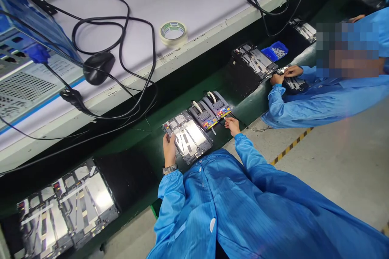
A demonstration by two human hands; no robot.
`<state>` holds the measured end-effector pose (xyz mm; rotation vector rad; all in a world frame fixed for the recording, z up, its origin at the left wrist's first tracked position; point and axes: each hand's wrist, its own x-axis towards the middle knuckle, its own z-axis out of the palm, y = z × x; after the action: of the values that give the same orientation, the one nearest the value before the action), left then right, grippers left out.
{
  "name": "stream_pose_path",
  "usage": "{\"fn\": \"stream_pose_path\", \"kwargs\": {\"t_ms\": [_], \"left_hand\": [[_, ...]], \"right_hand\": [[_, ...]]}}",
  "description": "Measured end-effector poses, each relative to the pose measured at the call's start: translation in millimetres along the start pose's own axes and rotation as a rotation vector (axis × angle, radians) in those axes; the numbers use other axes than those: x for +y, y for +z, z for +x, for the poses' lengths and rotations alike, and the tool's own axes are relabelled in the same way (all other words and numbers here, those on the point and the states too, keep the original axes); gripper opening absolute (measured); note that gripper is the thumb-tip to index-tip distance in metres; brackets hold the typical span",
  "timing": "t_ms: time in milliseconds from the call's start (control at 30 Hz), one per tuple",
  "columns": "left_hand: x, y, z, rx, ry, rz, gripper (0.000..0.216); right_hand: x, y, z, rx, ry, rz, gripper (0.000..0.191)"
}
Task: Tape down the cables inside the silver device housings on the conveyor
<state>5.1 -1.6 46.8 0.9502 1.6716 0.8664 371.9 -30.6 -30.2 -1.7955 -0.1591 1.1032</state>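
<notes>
The panel (190, 139) lies on the green bench (130, 139), near the front edge and beside the left box (204, 115). The left hand (169, 149) pinches its left side. The right hand (232, 126) has finger and thumb close together at the right box (217, 105); I can't tell if they pinch anything. A hard tug could tip the panel off. A hard squeeze could bend it. The right sleeve (247, 147) could catch the wire (241, 122).
</notes>
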Motion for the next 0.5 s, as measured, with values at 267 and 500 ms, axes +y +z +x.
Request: {"fn": "stream_pose_path", "kwargs": {"t_ms": [267, 500], "left_hand": [[-12.5, -5.0, 7.1, -0.01, -0.008, -0.121, 0.048], [-16.2, -7.0, 9.1, -0.008, 0.003, -0.102, 0.049]], "right_hand": [[11.6, -14.8, 0.4, 0.159, -0.017, 0.06, 0.023], [15.2, -4.5, 6.7, 0.17, -0.005, 0.284, 0.034]]}}
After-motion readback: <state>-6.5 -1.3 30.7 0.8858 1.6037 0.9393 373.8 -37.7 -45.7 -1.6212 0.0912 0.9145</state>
